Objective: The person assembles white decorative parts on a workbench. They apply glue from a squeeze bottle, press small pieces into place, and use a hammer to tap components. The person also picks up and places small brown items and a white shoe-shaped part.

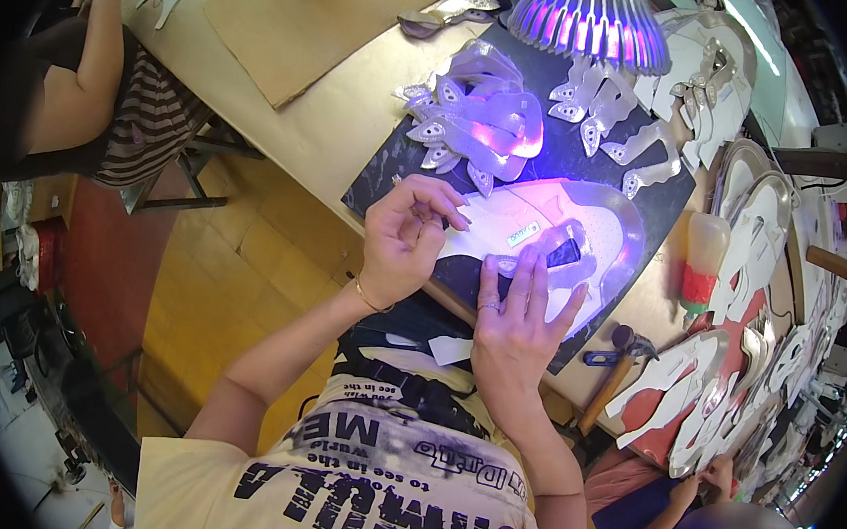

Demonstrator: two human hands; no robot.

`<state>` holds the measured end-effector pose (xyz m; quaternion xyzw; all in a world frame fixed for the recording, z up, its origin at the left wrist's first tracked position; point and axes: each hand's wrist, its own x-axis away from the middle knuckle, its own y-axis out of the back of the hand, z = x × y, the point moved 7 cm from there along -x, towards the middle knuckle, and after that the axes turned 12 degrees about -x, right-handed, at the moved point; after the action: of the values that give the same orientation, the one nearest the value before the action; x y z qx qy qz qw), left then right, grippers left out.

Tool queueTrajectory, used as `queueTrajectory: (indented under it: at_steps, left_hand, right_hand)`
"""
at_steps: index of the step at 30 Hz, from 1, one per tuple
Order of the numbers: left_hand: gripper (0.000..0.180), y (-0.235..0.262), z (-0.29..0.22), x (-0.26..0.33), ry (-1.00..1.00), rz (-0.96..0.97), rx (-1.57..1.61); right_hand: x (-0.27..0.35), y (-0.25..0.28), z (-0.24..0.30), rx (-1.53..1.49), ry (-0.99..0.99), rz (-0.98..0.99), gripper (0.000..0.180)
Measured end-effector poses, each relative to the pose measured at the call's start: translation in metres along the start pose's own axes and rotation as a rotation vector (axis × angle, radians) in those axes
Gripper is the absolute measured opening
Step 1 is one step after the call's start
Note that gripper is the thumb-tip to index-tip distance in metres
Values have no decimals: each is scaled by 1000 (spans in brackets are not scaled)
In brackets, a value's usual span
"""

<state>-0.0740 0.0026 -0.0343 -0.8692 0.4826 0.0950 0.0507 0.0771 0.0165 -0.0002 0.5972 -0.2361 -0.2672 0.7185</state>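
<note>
Pressing a small overlay onto a white shoe upper is the work in hand, and it goes best with slow, even pressure. At far left another person in a striped top [142, 118] sits at the same long tabletop [325, 127], well apart from this work. A brown card sheet [309, 17] lies on that tabletop further up.

The left hand [400, 243] hovers just above the near edge of the black mat [391, 177], its fingers curled in and the thumb and forefinger pinched together, seemingly on a small scrap or film that is too small to make out. To do this well, that hand should stay low and close, ready to steady the edge of the piece.

The white shoe upper [546, 229] lies flat on the mat under a violet lamp [587, 19], its rim glowing pink. The right hand [518, 322] rests on its near side with fingers spread flat, pressing a pale overlay piece [563, 261] down onto it. Judging by this, the fingers should smooth from the middle outward so that no edge lifts, and the upper must not slide on the mat.

Above, a heap of cut silver-white pieces [480, 120] waits. Right of the mat stand a glue bottle [704, 262] and a hammer [614, 374], both clear of the hands; stacked uppers [722, 388] fill the right edge.
</note>
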Motion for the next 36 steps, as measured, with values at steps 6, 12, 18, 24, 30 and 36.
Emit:
queueTrajectory:
  at_steps: [6, 12, 18, 24, 30, 36]
  left_hand:
    - [17, -4, -14, -6, 21, -22, -129]
    - [20, -42, -61, -38, -317, 236, -615]
    - [42, -122, -25, -98, -233, 625, -668]
    - [24, -138, -7, -110, -11, 776, -558]
    - [38, -73, -30, -77, 152, 310, -200]
    - [65, -43, -38, -22, 82, 286, -569]
  right_hand:
    - [3, 11, -4, -134, 25, -23, 49]
    - [-5, 15, -19, -496, -10, -142, 38]
    - [44, 56, -89, -437, -413, -589, 44]
    - [50, 27, -98, -593, -606, -368, 58]
    - [-5, 87, -151, -729, -300, -513, 31]
    - [-71, 85, -152, -599, -69, -275, 27]
